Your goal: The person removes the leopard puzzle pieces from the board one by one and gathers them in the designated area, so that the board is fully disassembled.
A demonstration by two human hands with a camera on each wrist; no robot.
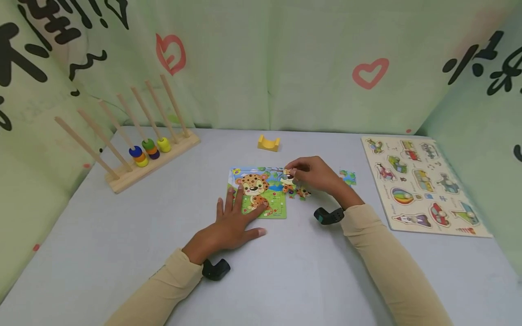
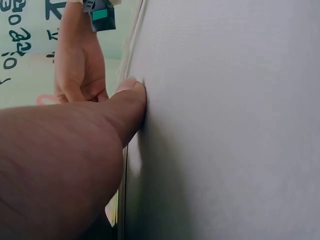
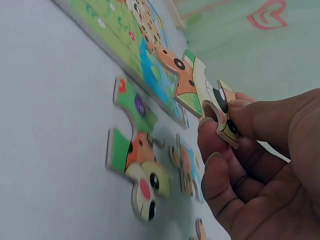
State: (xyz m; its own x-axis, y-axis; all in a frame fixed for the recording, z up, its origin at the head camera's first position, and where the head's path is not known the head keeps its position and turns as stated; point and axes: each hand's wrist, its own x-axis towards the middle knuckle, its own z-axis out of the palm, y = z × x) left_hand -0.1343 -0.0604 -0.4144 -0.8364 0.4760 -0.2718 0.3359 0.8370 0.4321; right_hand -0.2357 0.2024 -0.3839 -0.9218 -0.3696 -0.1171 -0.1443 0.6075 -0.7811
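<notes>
A leopard jigsaw puzzle [image 1: 277, 209] lies flat on the table in the head view. My left hand [image 1: 233, 230] rests on its lower left part with fingers spread and straight; the thumb [image 2: 131, 100] touches the tabletop in the left wrist view. At the puzzle's right edge, my right hand [image 1: 316, 174] pinches a wooden jigsaw piece [image 3: 200, 82] between thumb and fingers, raised above the table. Loose jigsaw pieces [image 3: 142, 160] with orange, green and cartoon-face parts lie below it. Another jigsaw piece, blue and green [image 1: 348, 177], is partly behind the right wrist.
On the left stands a wooden peg rack [image 1: 152, 165] with coloured beads on some pegs. A yellow curved block [image 1: 268, 143] sits behind the puzzle. A board with vehicle and toy pictures [image 1: 408, 181] lies at the right. Printed curtains [image 1: 310, 63] enclose the table.
</notes>
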